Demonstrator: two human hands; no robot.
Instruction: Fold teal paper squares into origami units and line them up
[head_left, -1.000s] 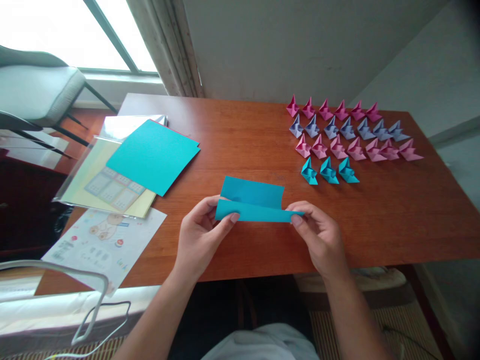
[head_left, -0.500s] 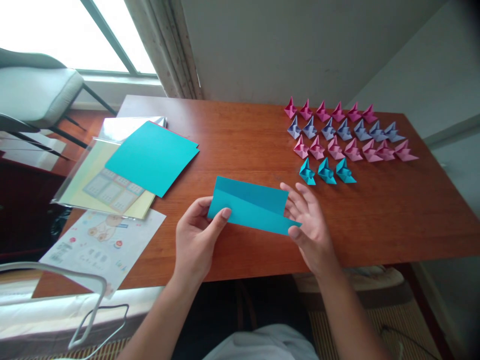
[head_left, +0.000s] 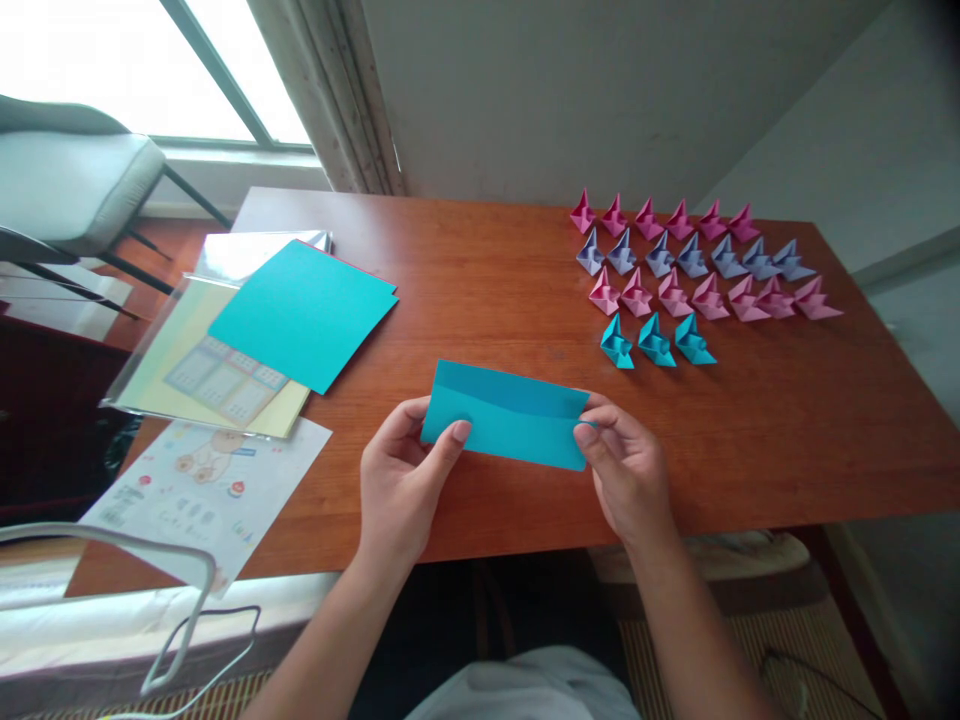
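Note:
A teal sheet of paper (head_left: 510, 420), folded over into a long rectangle, is held just above the wooden table (head_left: 487, 280) near its front edge. My left hand (head_left: 401, 480) pinches the sheet's left end, thumb on top. My right hand (head_left: 626, 465) pinches the right end between thumb and fingers. The front flap lies nearly flush over the back layer, with a thin strip of the back layer showing along the top.
Rows of small folded paper figures, pink (head_left: 660, 220), purple (head_left: 690, 258) and teal (head_left: 654, 342), stand at the right rear. A stack of teal sheets (head_left: 300, 310) lies on a clear packet (head_left: 217, 360) at the left, a printed leaflet (head_left: 202, 490) below it. A chair (head_left: 75, 180) stands by the window.
The front flap was turned up over the back layer. My right hand opened for a moment behind the right end, then closed on it again; the sheet now looks flatter.

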